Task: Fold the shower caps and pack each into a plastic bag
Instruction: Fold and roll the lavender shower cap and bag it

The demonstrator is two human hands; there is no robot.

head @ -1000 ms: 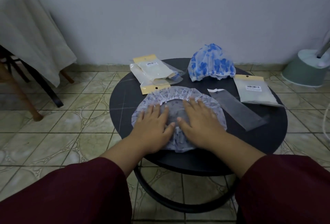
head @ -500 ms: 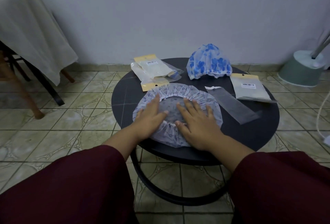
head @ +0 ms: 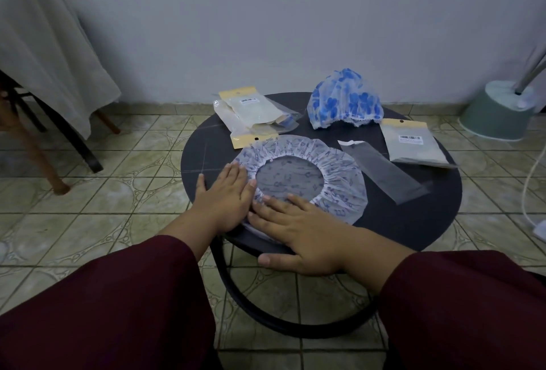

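Barcode labels [head: 409, 138] — print illegible

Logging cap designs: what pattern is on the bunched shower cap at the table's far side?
Blue flower-like blotches on clear plastic, on the bunched shower cap; head view.

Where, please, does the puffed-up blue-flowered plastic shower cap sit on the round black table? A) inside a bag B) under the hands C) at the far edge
C: the blue-flowered shower cap stands at the round black table's far edge, away from both hands.

Hands [head: 266, 216] cover near edge of flattened shower cap [head: 334, 160]; barcode labels [head: 409, 138] illegible.
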